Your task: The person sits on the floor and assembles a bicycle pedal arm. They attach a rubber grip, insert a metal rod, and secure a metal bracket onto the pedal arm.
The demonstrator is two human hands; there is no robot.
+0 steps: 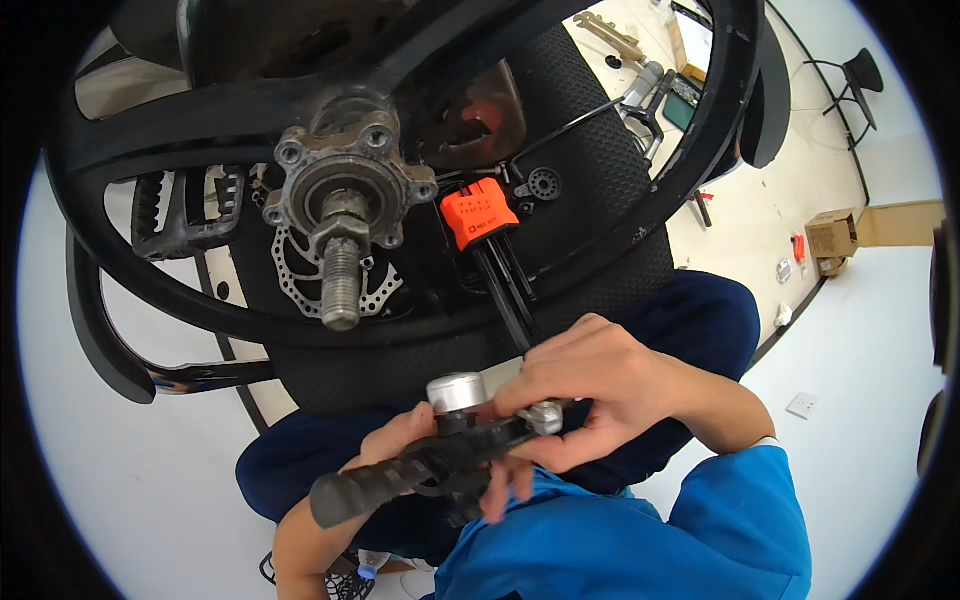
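Low in front of my lap, both hands are at a black bicycle handlebar grip (365, 489) with a brake lever assembly. A silver domed bell (457, 392) stands on its upper side. My left hand (400, 436) is closed around the assembly just behind the grip; most of its fingers are hidden beneath it, and the visible tips are blurred. With thumb and fingers, my right hand (600, 385) closes on the brake lever near its rounded silver end (546, 417). Whether a small tool is also in that hand, I cannot make out.
Just ahead, a black spoked wheel (230, 120) with a threaded axle (342, 290) lies over a black chair seat (590, 130). A pedal (190, 212), brake disc (290, 280) and orange hex key holder (478, 213) lie beneath it. Metal parts (640, 105) and a cardboard box (832, 235) are rightward.
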